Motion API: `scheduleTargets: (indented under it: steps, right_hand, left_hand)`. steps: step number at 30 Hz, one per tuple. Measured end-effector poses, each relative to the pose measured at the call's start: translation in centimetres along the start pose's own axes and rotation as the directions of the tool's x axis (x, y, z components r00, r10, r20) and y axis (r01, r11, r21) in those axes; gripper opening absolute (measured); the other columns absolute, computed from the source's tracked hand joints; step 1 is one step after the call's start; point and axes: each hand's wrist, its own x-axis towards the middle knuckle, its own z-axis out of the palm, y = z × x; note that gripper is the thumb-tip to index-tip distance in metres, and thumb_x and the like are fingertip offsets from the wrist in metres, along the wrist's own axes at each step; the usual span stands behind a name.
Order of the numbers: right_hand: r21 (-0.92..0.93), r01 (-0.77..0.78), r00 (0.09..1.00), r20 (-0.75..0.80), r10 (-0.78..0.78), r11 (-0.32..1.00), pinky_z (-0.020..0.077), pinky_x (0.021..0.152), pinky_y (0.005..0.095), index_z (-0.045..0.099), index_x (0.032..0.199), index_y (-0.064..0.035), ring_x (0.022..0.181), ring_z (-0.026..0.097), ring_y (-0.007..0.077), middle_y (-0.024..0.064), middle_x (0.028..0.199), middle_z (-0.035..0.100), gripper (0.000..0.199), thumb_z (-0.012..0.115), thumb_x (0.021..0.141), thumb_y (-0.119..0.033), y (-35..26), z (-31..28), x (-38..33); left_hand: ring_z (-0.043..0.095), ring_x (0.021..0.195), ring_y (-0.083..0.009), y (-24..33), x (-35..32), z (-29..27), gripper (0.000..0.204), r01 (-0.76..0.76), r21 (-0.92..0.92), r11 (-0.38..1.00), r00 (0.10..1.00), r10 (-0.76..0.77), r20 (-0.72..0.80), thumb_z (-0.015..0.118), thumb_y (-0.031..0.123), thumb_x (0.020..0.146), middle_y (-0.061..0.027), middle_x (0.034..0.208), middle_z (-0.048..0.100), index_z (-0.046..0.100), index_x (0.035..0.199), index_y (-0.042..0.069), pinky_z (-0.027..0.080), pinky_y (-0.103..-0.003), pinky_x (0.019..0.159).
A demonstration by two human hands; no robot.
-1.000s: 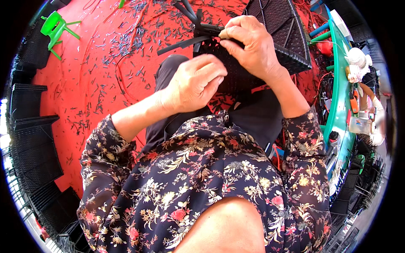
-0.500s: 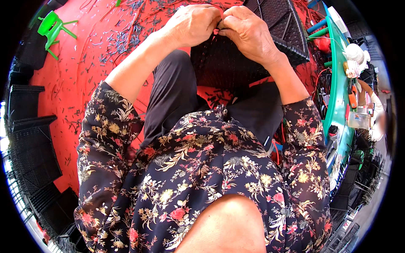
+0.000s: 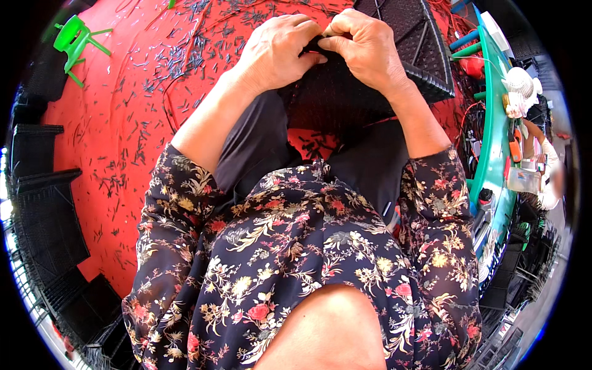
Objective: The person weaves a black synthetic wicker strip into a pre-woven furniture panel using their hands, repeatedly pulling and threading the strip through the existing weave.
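Note:
My left hand (image 3: 277, 52) and my right hand (image 3: 365, 52) meet at the fingertips above a black woven wicker piece (image 3: 425, 46), which stands between and beyond my knees. The right thumb and index finger are pinched together at a small dark spot. My left fingers curl in beside them, with the thumb lower and a dark bit between thumb and index finger. Whatever the fingertips hold is too small and too dark against the wicker to make out.
Short black strip offcuts (image 3: 179, 61) litter the red floor covering (image 3: 98, 154). A green plastic chair (image 3: 75, 46) stands far left, above stacked black woven pieces (image 3: 49, 216). On the right is a green table (image 3: 493, 135) with a white fan-like object (image 3: 521, 83); another person is beyond it.
My left hand has come down slightly, and its thumb now shows below the fingers, spread further from them. The left elbow has drawn inward. My right hand stays nearly in place.

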Motion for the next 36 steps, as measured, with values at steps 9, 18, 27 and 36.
scheduleTargets:
  steps: [9,18,27,36]
  right_hand:
    - [0.318,-0.222,0.951,0.281,0.131,0.922,0.0417,0.062,0.0215,0.063,0.082,0.0011,0.066,0.051,0.0059,-0.0006,0.072,0.058,0.012,0.062,0.083,-0.011,2.1,-1.2,0.8]
    - [0.436,-0.167,0.985,0.027,0.173,0.885,0.047,0.079,0.0227,0.061,0.096,0.0005,0.086,0.06,0.0101,0.0041,0.087,0.063,0.013,0.056,0.088,-0.009,0.7,-1.8,-1.7]
    - [0.335,-0.139,0.99,0.045,0.132,0.932,0.0461,0.082,0.0224,0.059,0.1,-0.0002,0.089,0.059,0.0088,0.0018,0.091,0.062,0.016,0.058,0.084,0.001,0.1,-1.2,-1.9]
    - [0.077,0.004,1.0,0.028,-0.006,0.997,0.0466,0.079,0.0257,0.059,0.101,-0.0012,0.088,0.06,0.0131,0.0052,0.09,0.062,0.025,0.066,0.078,-0.005,-1.7,-1.6,-2.0]
  left_hand:
    - [0.062,0.08,-0.0267,0.6,-0.7,0.9,0.041,0.168,-0.17,0.971,0.978,-0.185,-0.091,0.076,0.021,0.067,-0.0095,0.085,0.062,0.057,0.1,0.006,0.048,-0.034,0.069]
    - [0.06,0.084,-0.0316,1.1,-0.8,0.7,0.053,0.166,-0.189,0.968,0.974,-0.191,-0.124,0.076,0.023,0.066,-0.0136,0.089,0.061,0.049,0.108,0.005,0.048,-0.039,0.071]
    - [0.06,0.079,-0.0306,1.3,-0.9,0.4,0.056,0.136,-0.272,0.953,0.968,-0.187,-0.169,0.077,0.019,0.064,-0.0127,0.083,0.059,0.05,0.111,0.007,0.048,-0.038,0.068]
    - [0.06,0.076,-0.0296,1.8,-1.2,0.2,0.055,0.163,-0.246,0.956,0.961,-0.21,-0.179,0.077,0.015,0.061,-0.0116,0.081,0.058,0.051,0.109,0.007,0.048,-0.037,0.066]
